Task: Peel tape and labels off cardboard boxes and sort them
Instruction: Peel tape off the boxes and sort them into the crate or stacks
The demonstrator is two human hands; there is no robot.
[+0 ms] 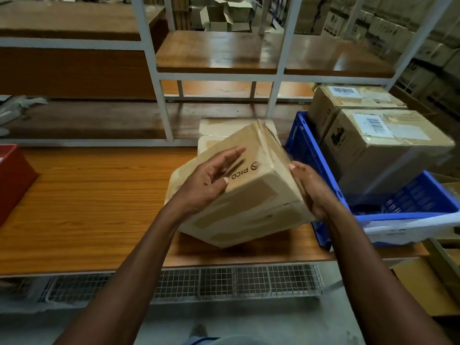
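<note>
A brown cardboard box (251,195) marked PICO is tilted above the wooden table (87,207), held between both hands. My left hand (209,180) lies on its upper left face, fingers straight and spread, the thumb near the printed logo. My right hand (311,188) presses the box's right side, its fingers hidden behind the edge. Clear tape runs along the box's top edge, and darker rectangular patches show on its front face. Another box (219,130) sits flat on the table just behind it.
A blue crate (306,150) at the right holds two labelled cardboard boxes (388,150). A red bin (12,175) stands at the table's left edge. A white metal shelf frame (164,115) rises behind the table. Wire mesh (224,282) lies under the table.
</note>
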